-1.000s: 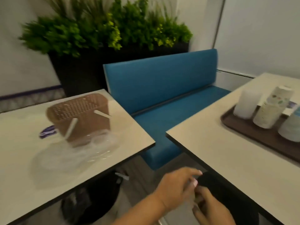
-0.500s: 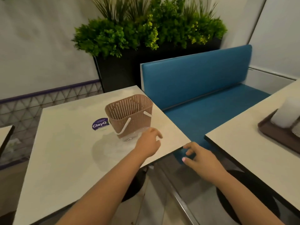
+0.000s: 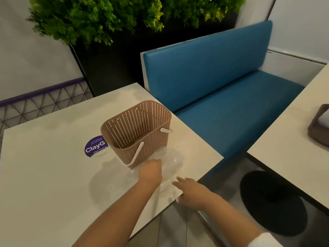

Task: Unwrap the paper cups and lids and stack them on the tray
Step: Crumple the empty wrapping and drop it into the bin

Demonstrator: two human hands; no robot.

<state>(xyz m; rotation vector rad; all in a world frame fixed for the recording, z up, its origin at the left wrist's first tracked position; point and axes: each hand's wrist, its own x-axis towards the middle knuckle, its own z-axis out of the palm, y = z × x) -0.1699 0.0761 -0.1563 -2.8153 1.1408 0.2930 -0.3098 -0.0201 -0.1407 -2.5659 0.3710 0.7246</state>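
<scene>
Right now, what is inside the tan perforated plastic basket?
The tan perforated plastic basket shows only bare inner walls and part of its floor; its near wall hides the rest of the bottom.

Left hand curled on the clear plastic wrap beside the basket, maybe gripping it; right hand spread at the surface edge.

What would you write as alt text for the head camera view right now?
A person's left hand grips crumpled clear plastic wrap beside a tan perforated basket on a pale table, while the right hand reaches in, fingers extended. A blue bench stands behind.
</scene>
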